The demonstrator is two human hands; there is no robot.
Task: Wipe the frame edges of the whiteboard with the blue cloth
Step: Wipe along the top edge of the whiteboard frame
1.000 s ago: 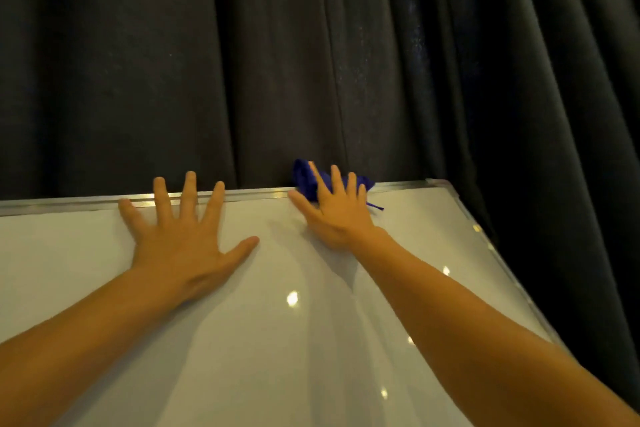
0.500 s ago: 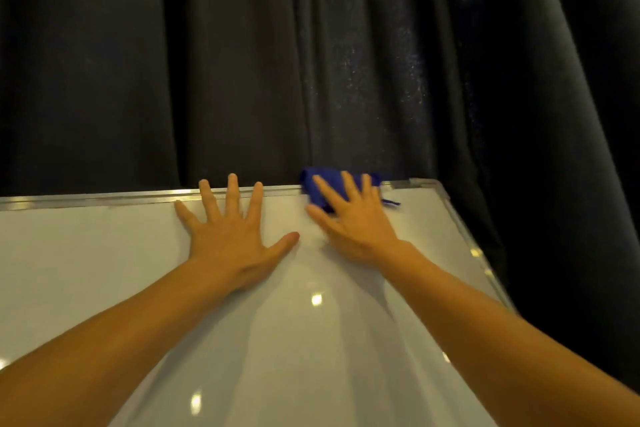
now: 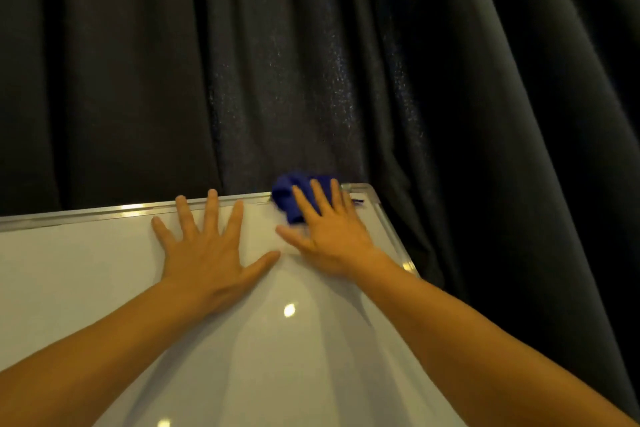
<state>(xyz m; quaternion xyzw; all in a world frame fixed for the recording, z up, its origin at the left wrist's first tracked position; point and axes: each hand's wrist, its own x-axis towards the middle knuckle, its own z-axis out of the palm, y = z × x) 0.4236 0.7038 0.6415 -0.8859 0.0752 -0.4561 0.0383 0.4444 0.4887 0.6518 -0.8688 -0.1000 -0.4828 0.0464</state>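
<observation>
The whiteboard (image 3: 104,270) lay in front of a dark curtain (image 3: 311,62), its silver frame (image 3: 138,210) running along the far edge to the far right corner. The left hand (image 3: 211,253) lay flat on the white surface, its grip spread wide, holding nothing. The right hand (image 3: 329,229), fingers extended and flat, pressed the bunched blue cloth (image 3: 289,194) against the frame just left of that corner.
</observation>
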